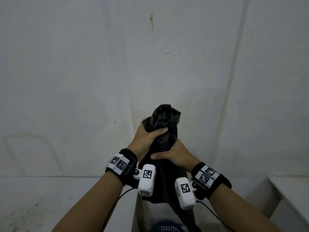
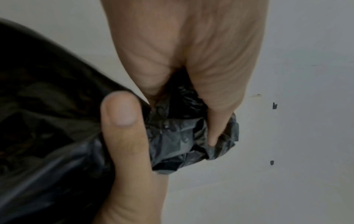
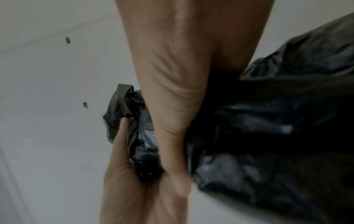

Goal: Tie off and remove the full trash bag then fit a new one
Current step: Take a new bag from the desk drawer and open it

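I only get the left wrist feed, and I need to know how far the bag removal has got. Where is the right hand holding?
Observer: In the head view the right hand grips the neck of the black trash bag just below the left hand.
Operator: Any bin in sight?
Observer: Only the rim of a dark blue mesh basket at the bottom edge, under the bag. Whether the bag has cleared it is cut off.
Operator: Where does the bag's body go?
Observer: It hangs straight down between the forearms, past both wrist cameras.
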